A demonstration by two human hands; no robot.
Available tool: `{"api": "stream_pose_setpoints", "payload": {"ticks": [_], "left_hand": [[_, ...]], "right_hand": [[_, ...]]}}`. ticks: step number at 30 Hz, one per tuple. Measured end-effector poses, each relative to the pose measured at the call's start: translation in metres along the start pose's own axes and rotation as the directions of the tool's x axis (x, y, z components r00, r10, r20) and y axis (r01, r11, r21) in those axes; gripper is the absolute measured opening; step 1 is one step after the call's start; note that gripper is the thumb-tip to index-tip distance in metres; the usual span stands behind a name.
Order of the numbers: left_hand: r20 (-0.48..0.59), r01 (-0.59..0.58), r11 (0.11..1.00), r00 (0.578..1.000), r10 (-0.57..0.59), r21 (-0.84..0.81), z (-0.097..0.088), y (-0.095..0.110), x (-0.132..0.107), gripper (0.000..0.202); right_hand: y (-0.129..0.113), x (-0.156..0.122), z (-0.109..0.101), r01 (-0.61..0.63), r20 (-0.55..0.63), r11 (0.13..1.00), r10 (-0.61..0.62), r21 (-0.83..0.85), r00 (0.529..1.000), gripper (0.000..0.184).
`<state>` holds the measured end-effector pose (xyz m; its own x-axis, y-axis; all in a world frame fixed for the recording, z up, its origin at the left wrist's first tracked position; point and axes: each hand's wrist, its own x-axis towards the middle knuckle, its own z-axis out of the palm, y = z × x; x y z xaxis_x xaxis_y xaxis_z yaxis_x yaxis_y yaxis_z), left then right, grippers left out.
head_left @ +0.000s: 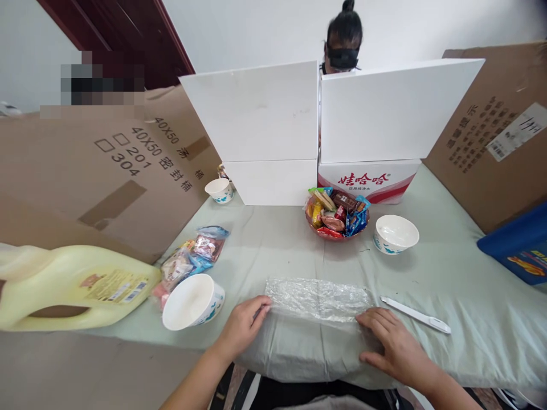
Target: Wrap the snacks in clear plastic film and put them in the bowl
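A crinkled clear plastic sheet (318, 300) lies at the near middle of the cloth-covered tabletop (265, 245). At its left end, the left hand (245, 323) has thumb and forefinger pinched together on the edge; its other fingers are curled, mostly out of sight. The right hand (391, 341) has its fingers loosely bent with the thumb well apart, fingertips touching the right end. The film's near edge is too transparent to trace. Just right lies a white slim tool (416, 314). Farther off stands a snack-filled bowl (337, 236). At the far left, a small bowl (220, 192) partly hides something unclear. The blue container (513, 245) is cut off at right.
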<state>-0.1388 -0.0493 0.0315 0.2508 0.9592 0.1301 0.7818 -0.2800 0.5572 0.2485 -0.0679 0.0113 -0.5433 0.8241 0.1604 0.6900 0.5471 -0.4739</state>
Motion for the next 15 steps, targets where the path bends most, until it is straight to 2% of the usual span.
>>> {"api": "stream_pose_setpoints", "payload": {"ticks": [2, 4, 8, 10, 15], "left_hand": [[-0.044, 0.079, 0.997, 0.996, -0.078, 0.011, 0.005, -0.001, 0.007, 0.024], [-0.09, 0.136, 0.99, 0.987, -0.133, 0.032, 0.01, -0.001, 0.015, 0.024], [-0.139, 0.223, 0.963, 0.969, -0.203, 0.154, 0.021, 0.003, 0.03, 0.022], [-0.14, 0.256, 0.934, 0.964, -0.227, 0.248, 0.025, 0.006, 0.036, 0.022], [-0.124, 0.294, 0.862, 0.956, -0.267, 0.413, 0.036, 0.009, 0.043, 0.02]], "right_hand": [[0.002, 0.005, 0.004, -0.071, -0.028, 0.996, 0.072, 0.049, 0.997, 0.028], [0.003, 0.011, 0.007, -0.186, -0.087, 0.977, 0.195, 0.103, 0.977, 0.028], [0.004, 0.029, 0.013, -0.428, -0.174, 0.897, 0.442, 0.111, 0.88, 0.031], [0.003, 0.036, 0.016, -0.475, -0.174, 0.879, 0.474, 0.038, 0.863, 0.032], [0.005, 0.042, 0.029, -0.473, -0.178, 0.854, 0.442, -0.216, 0.879, 0.034]]}}
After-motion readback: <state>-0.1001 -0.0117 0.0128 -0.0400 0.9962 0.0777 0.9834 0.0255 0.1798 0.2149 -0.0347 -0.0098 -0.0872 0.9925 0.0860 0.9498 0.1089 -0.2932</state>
